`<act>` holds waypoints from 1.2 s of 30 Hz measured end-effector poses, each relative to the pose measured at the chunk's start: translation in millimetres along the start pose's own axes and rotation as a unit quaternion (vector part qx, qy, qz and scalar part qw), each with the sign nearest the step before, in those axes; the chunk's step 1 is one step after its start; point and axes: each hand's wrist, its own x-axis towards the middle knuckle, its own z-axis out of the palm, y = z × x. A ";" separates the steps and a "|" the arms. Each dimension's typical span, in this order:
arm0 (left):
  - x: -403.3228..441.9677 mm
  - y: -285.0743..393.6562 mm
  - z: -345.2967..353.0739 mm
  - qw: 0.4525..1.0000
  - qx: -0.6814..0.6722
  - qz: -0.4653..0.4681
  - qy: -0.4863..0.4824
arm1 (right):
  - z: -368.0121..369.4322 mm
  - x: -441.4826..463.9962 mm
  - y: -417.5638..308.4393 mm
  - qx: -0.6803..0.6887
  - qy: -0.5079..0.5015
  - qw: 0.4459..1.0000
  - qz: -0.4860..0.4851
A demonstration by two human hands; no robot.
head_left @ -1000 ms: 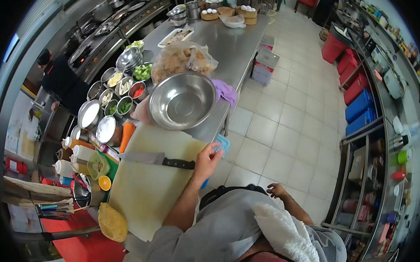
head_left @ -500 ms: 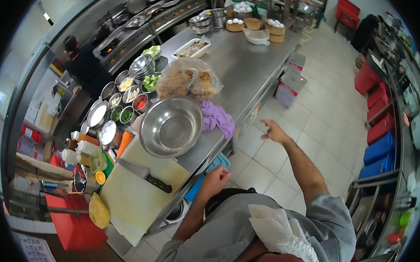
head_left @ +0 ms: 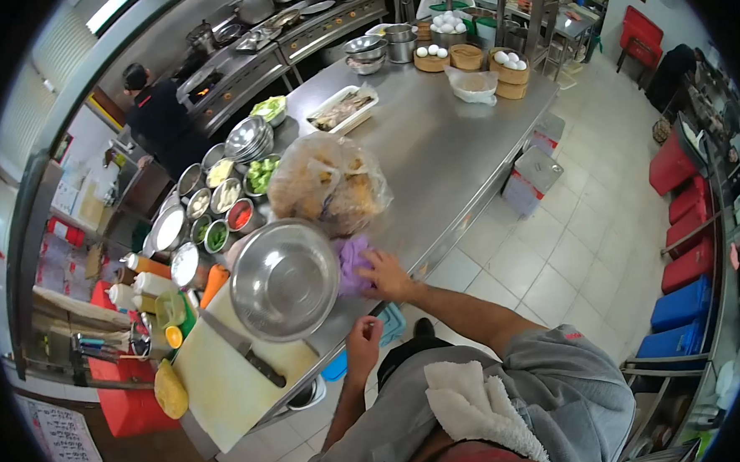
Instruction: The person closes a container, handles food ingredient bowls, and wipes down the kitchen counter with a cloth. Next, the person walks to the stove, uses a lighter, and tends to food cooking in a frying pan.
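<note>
My right hand [head_left: 385, 276] is on a purple cloth [head_left: 354, 265] at the table's edge, its fingers closed on the bunched fabric. The cloth lies against a large steel colander [head_left: 285, 279], which overlaps the white cutting board [head_left: 227, 381]. Loosely curled, my left hand [head_left: 363, 346] hangs just off the table's edge, and nothing shows in it. A knife [head_left: 244, 351] with a black handle rests on the board. Behind the colander sits a clear plastic bag [head_left: 327, 183] of brownish-orange food.
Steel bowls of cut vegetables [head_left: 260, 175] stand beyond the colander. A carrot [head_left: 215, 284], squeeze bottles [head_left: 151, 284] and a yellow fruit [head_left: 171, 390] line the left side. Bamboo steamers with white balls [head_left: 509, 75] stand at the far end. A person [head_left: 159, 116] works by the stoves.
My right hand has moved left from over the floor onto the purple cloth, which is now more bunched. My left hand stays low beside the table. The view has shifted slightly.
</note>
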 end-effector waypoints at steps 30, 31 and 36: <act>169.0 61.9 144.4 0.891 0.012 -0.038 0.452 | -173.4 64.5 341.9 -0.135 -0.072 0.970 0.192; 167.8 61.4 149.4 0.885 0.016 -0.036 0.464 | -170.4 71.1 347.5 -0.129 -0.070 0.973 0.179; 165.8 37.5 171.2 0.885 0.050 -0.071 0.458 | -145.5 124.5 392.8 -0.149 0.036 0.954 0.256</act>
